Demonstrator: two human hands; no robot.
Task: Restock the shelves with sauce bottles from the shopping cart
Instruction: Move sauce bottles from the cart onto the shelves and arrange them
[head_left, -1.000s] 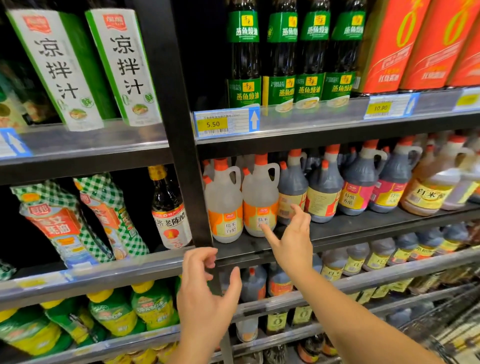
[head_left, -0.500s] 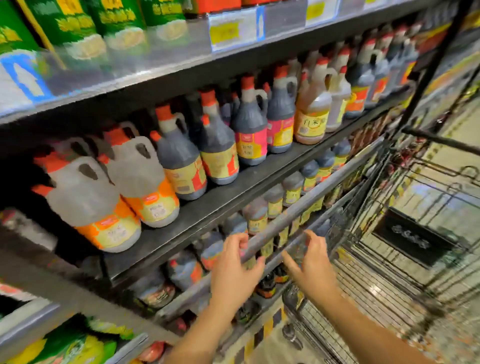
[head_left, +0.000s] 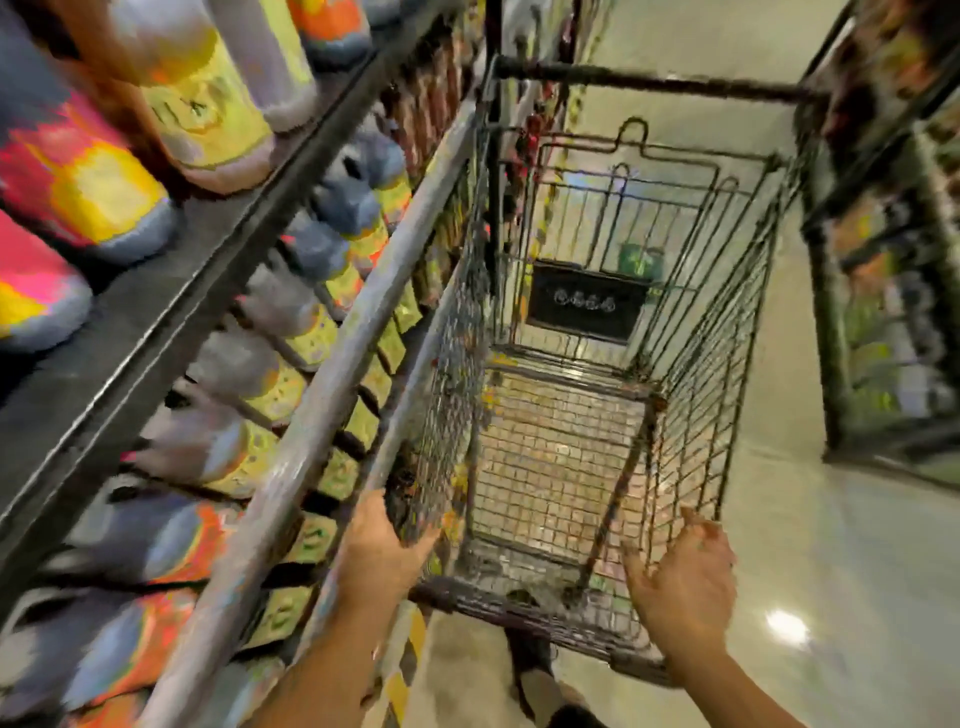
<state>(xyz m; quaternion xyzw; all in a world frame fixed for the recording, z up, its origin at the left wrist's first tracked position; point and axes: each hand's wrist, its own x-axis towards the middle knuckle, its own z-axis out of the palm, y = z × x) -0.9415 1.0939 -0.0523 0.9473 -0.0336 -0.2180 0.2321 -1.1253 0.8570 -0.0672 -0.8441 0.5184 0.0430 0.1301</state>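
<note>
Heavy motion blur throughout; labels are illegible. The shopping cart (head_left: 719, 338) stands in the aisle just beside the shelves (head_left: 156, 322), its long side along them. The wire floor of the basket is visible through the middle. The near end is partly masked by both hands, and a black placard (head_left: 582, 301) hangs at the far end.

The sauce bottles (head_left: 244, 364) sit in rows on the shelves at left, behind a grey rail (head_left: 332, 374). The upper row is cut off by the frame edge, so only bases and smeared red and yellow labels show.

The left hand (head_left: 384, 551) is at the cart's near left corner, thumb spread, fingers extended, holding nothing. Contact with the rim cannot be confirmed. The right hand (head_left: 680, 587) hovers by the near right corner, fingers loosely spread, nothing held.
</note>
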